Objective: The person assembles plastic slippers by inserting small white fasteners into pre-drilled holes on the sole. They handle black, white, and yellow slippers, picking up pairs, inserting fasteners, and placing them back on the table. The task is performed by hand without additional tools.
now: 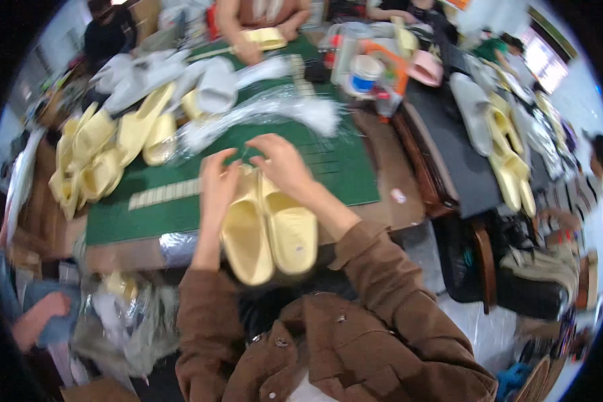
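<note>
A pair of pale yellow slide sandals [293, 234] rests at the table's front edge, toes toward me, side by side. My left hand [219, 184] is over the far end of the left sandal, fingers bent and pinched. My right hand [285, 166] is just right of it, thumb and forefinger also pinched. A thin clear strand [245, 155] shows faintly between the two hands; where it runs is too fine to tell. Just beyond my fingers lies a bundle of clear plastic strands [261, 120].
A green cutting mat [345, 177] covers the table. Yellow slides [94, 144] and grey slides [218, 87] are piled left and behind. At right stand a white tub [366, 70] and a black surface [442, 147] with more slides. Across the table a person handles a yellow slide [266, 38].
</note>
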Demonstrator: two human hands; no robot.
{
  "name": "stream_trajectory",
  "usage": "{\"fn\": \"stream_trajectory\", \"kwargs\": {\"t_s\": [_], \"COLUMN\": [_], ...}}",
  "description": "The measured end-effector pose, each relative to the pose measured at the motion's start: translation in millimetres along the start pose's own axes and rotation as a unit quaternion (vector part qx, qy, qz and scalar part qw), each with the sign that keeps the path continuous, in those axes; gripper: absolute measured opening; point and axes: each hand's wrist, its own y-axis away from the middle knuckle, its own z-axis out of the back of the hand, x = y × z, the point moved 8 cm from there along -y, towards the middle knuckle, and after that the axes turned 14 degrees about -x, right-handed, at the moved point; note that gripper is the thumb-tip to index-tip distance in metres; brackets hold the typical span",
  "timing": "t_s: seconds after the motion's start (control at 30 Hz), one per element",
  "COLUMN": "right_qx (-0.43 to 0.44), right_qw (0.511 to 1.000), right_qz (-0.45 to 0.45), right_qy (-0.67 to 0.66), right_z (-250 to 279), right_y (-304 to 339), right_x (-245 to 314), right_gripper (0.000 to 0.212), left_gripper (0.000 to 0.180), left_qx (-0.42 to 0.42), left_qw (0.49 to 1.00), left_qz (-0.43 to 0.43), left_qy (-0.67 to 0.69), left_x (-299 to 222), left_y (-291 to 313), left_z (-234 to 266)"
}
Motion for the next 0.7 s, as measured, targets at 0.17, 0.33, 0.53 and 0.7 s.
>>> {"fn": "stream_trajectory", "kwargs": {"t_s": [0.17, 0.33, 0.53, 0.7], "right_qx": [-0.045, -0.242, -0.26, -0.227], "right_qw": [0.997, 0.947, 0.859, 0.793], "right_qz": [-0.056, -0.021, -0.014, -0.074], "right_qy": [-0.026, 0.21, 0.44, 0.561], "right_z": [109.6, 309.1, 456.5, 477.7], "right_y": [-6.4, -10.1, 3.3, 12.0], "right_x": [3.0, -49.8, -110.2, -152.7], "right_gripper": [0.027, 0.018, 0.023, 0.032], "left_gripper": [0.036, 0.064, 0.08, 0.072], "left_qx": [0.046, 0.146, 0.137, 0.119], "left_qw": [0.983, 0.93, 0.944, 0.945], "left_qz": [-0.151, -0.234, -0.136, -0.07], "left_qy": [-0.091, -0.245, -0.267, -0.296], "left_x": [-80.7, -118.6, -113.7, -80.3], "left_y": [56.3, 118.3, 138.4, 121.0], "left_z": [30.4, -20.0, -30.9, 4.7]}}
